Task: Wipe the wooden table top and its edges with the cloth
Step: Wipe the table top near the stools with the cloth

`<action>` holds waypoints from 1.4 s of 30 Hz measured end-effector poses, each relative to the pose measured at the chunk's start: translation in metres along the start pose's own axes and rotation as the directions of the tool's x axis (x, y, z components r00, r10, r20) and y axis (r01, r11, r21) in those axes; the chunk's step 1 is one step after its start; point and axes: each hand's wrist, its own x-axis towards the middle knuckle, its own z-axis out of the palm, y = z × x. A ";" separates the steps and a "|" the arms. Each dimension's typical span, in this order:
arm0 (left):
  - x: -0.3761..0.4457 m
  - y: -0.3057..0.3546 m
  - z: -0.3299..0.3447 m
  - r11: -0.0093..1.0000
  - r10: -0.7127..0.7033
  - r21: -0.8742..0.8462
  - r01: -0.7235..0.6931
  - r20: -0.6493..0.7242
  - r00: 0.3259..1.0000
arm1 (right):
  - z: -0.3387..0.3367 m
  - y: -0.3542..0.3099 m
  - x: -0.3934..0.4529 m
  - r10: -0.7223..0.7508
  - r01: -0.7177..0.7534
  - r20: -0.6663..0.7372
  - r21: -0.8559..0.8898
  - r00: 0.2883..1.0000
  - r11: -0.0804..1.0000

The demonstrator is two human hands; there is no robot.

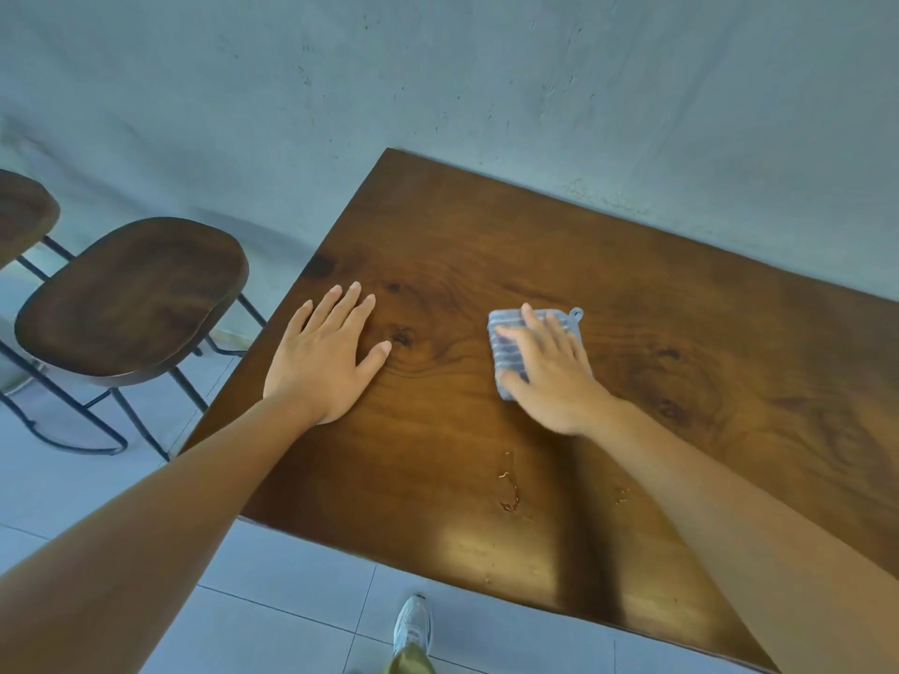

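Forearms come in from the near side, both reaching over the table [486,226]. Shoe [413,625] on the tiled floor [272,576] just short of the near edge.

Right hand [549,377] lies flat on the cloth [515,350], fingers straight and spread, pressing it to the wood; no curl round it. Slightly motion-blurred. Cloth is a pale blue ribbed rectangle, long axis running away from the person and a bit left, hanging loop at its far right corner pointing away. Most of it is under the palm and fingers.

Left hand [326,352] well left of the cloth, palm down, fingers straight, holds nothing; it sits close to the table's left edge.

Wet drops [508,484] on the wood between the two forearms, nearer than the cloth.

No readable writing or brand anywhere.

Room: bare wood far of and right of the right hand, out to the edge against the wall [535,90]. Stool [131,299] left of the left hand, apart from the table; a second one partly in view beyond it.
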 end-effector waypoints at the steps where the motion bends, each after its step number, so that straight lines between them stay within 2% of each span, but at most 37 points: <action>1: 0.000 0.000 0.000 1.000 0.001 0.000 -0.001 0.001 1.000 | -0.001 0.002 0.009 0.062 -0.061 -0.030 0.007 0.998 0.998; 4: 0.000 -0.001 0.001 1.000 0.001 0.002 -0.001 -0.001 1.000 | 0.003 -0.001 0.028 0.211 -0.211 -0.072 0.011 0.975 0.978; 8: 0.000 0.000 0.000 1.000 -0.001 0.006 0.001 0.003 1.000 | 0.012 -0.021 0.020 0.246 -0.248 -0.051 -0.026 0.968 0.968; 11: 0.000 0.001 0.000 1.000 -0.001 0.007 0.001 -0.003 1.000 | 0.031 -0.048 -0.019 0.161 -0.161 -0.028 -0.024 0.987 0.987; 15: 0.001 0.000 0.002 1.000 -0.001 0.020 0.001 -0.005 1.000 | 0.060 -0.084 -0.096 -0.044 0.041 -0.017 -0.138 0.999 0.990; 18: 0.000 -0.001 0.003 1.000 0.005 0.015 -0.005 -0.018 1.000 | 0.065 -0.078 -0.125 -0.186 0.191 0.043 -0.186 0.982 0.964; 20: 0.000 -0.001 0.003 1.000 0.016 0.015 -0.015 -0.023 1.000 | 0.058 -0.064 -0.119 -0.215 0.221 0.051 -0.184 0.975 0.958; 22: 0.000 -0.001 0.003 1.000 0.022 0.009 -0.022 -0.025 0.999 | 0.050 -0.043 -0.097 -0.145 0.147 0.027 -0.188 0.989 0.971; 24: 0.001 -0.001 0.004 1.000 0.022 0.007 -0.022 -0.032 0.999 | 0.040 -0.023 -0.067 0.014 -0.013 0.006 -0.157 1.000 0.988; 27: 0.001 -0.002 0.004 1.000 0.027 0.011 -0.027 -0.035 0.999 | 0.028 -0.014 -0.034 0.212 -0.212 -0.003 -0.068 0.977 0.975; 30: 0.002 -0.002 0.004 1.000 0.026 0.016 -0.025 -0.033 0.999 | 0.031 -0.035 -0.034 0.283 -0.283 -0.013 -0.026 0.959 0.959; 33: 0.002 -0.002 0.004 1.000 0.023 0.017 -0.023 -0.037 0.999 | 0.050 -0.065 -0.067 0.224 -0.225 -0.050 -0.005 0.973 0.974; 37: 0.002 -0.001 0.004 0.999 0.026 0.019 -0.025 -0.034 0.999 | 0.082 -0.090 -0.135 0.078 -0.089 -0.102 -0.108 0.992 0.990; 39: 0.002 0.000 0.004 0.999 0.028 0.024 -0.027 -0.038 0.999 | 0.092 -0.090 -0.165 0.013 -0.032 -0.123 -0.152 0.992 0.988; 42: 0.002 0.000 0.004 0.999 0.035 0.036 -0.034 -0.033 0.999 | 0.095 -0.070 -0.195 -0.078 0.063 -0.078 -0.185 0.994 0.981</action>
